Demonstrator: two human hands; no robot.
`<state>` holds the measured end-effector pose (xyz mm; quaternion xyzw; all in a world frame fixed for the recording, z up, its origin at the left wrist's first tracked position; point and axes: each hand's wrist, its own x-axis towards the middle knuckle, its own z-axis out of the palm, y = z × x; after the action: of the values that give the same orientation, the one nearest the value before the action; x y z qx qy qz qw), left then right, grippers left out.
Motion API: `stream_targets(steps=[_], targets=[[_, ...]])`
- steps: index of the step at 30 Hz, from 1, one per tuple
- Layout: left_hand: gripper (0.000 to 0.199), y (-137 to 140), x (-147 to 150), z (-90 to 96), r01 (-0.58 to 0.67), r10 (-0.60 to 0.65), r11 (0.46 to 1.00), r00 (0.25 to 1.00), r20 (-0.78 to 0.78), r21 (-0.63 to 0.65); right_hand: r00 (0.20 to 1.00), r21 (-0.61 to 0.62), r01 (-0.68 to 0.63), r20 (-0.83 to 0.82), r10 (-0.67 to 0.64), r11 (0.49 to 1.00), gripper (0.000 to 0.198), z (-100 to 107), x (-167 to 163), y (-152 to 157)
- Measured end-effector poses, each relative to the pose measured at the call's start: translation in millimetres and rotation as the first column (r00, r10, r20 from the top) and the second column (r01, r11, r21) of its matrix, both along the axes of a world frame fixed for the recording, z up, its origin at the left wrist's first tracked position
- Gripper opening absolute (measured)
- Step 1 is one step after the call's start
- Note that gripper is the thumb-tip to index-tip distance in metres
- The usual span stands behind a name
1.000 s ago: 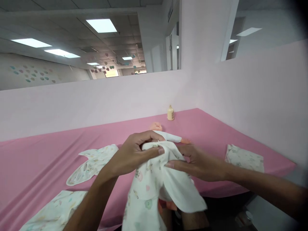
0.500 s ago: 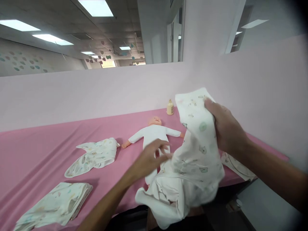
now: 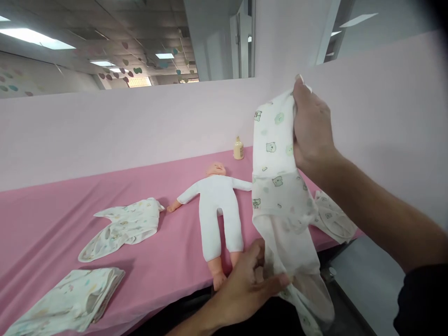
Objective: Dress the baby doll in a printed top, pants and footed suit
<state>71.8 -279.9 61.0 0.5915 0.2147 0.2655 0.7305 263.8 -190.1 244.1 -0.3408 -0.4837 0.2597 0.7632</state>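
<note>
White baby pants [image 3: 280,191] with a print of small bears hang in front of me, partly showing a plain white side lower down. My right hand [image 3: 313,126] is closed on their top edge and holds them up above the table. Lower down, my left hand [image 3: 247,284] pinches the cloth between thumb and fingers. Behind the pants, a baby doll [image 3: 219,200] in a white suit lies on its back, feet towards me. The cloth hides one of its hands.
A pink-covered table [image 3: 168,280] runs along the wall. On its left lie a printed baby garment [image 3: 129,224] and a folded printed cloth [image 3: 66,303]. A pump bottle [image 3: 238,149] stands at the back. Another printed cloth item [image 3: 334,217] lies on the right.
My right hand has raised the pants, which now hang straighter. My left hand has moved right and down and taken hold of the lower cloth. The doll's legs are now uncovered.
</note>
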Motion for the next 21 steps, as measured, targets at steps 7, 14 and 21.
stream_targets(steps=[7, 14, 21], targets=[[0.022, 25, 24, 9.7, -0.292, 0.324, 0.916, 0.943, 0.077, -0.275, 0.933, 0.202, 0.259, 0.2, -0.298, 0.945, 0.048, -27, 31, 23], [0.028, 25, -37, 45.2, -0.378, 0.461, 0.872, 0.849, -0.26, 0.311, 0.569, -0.077, 0.599, 0.741, -0.357, 0.797, 0.028, -98, 102, 37], [0.031, 10, -50, 69.2, -0.1, 0.467, 0.75, 0.781, -0.415, 0.654, 0.485, -0.318, -0.068, 0.817, 0.31, 0.946, 0.036, -144, -1, -42]])
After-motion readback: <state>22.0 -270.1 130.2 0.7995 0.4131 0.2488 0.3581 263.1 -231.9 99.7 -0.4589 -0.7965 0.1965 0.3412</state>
